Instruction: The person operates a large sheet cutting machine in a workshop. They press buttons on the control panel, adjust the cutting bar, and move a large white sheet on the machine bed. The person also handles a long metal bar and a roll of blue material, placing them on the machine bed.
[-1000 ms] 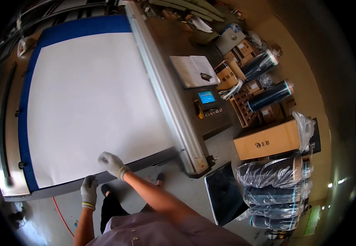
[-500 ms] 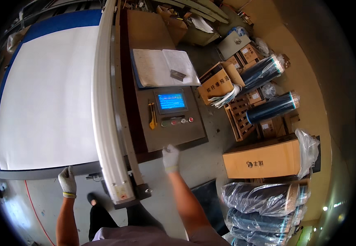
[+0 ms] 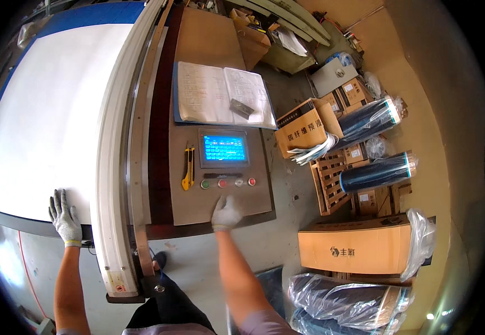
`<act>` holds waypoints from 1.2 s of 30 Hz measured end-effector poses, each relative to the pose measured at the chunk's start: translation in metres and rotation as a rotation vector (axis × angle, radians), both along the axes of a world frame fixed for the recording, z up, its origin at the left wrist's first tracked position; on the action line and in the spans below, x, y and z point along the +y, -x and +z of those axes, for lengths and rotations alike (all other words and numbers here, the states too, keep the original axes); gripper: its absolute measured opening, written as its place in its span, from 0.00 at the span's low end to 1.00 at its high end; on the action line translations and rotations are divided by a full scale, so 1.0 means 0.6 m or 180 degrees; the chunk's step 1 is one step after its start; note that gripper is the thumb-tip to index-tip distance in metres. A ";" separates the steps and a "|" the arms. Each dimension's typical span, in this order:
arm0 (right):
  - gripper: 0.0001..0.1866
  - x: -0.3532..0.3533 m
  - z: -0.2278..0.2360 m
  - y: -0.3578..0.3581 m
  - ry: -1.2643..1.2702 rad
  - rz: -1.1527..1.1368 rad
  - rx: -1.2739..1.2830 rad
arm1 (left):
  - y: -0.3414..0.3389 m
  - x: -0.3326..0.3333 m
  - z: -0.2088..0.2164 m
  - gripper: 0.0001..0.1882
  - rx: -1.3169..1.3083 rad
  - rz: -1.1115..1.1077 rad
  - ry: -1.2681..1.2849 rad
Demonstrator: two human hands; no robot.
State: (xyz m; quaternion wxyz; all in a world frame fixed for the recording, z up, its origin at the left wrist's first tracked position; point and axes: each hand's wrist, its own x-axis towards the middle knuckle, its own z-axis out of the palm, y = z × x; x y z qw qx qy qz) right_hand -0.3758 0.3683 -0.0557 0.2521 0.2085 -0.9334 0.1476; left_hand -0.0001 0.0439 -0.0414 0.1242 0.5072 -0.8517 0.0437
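Note:
My left hand (image 3: 65, 219), in a grey-white knit glove, lies flat with fingers spread on the white sheet (image 3: 47, 128) near the table's front edge. My right hand (image 3: 227, 214), gloved too, is over the front part of the brown control panel (image 3: 189, 209), just short of the round push buttons (image 3: 222, 183). Its fingers are blurred, and nothing shows in them. Behind the buttons are a black marker (image 3: 223, 175) and a lit blue touchscreen (image 3: 223, 149) showing a grid of keys. A yellow utility knife (image 3: 187, 174) lies left of the screen.
A long white machine beam (image 3: 111, 167) stands between my hands. An open ledger (image 3: 206, 92) with a small metal block (image 3: 241, 109) on it lies behind the screen. Cardboard boxes (image 3: 354, 248), a wooden pallet (image 3: 329, 181) and plastic-wrapped dark rolls (image 3: 343, 298) stand on the right.
My left hand has gone from curled at the table edge to spread flat on the sheet. My right hand has moved onto the panel near the buttons. The screen's display has changed.

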 end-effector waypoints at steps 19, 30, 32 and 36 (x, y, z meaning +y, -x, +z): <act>0.12 0.014 0.027 0.042 -0.0322 0.1540 -0.0410 | 0.006 -0.006 -0.021 0.27 -0.0060 -0.0007 0.0174; 0.12 0.012 0.056 0.072 -0.0376 0.2073 -0.0764 | -0.060 -0.046 -0.105 0.27 -0.0415 0.0053 0.0333; 0.10 0.019 0.048 0.072 -0.0435 0.2025 -0.0857 | -0.061 -0.047 -0.107 0.26 -0.0217 0.0050 0.0142; 0.10 0.017 0.045 0.074 -0.0394 0.2054 -0.0948 | -0.054 -0.051 -0.120 0.27 -0.0270 0.0115 0.0294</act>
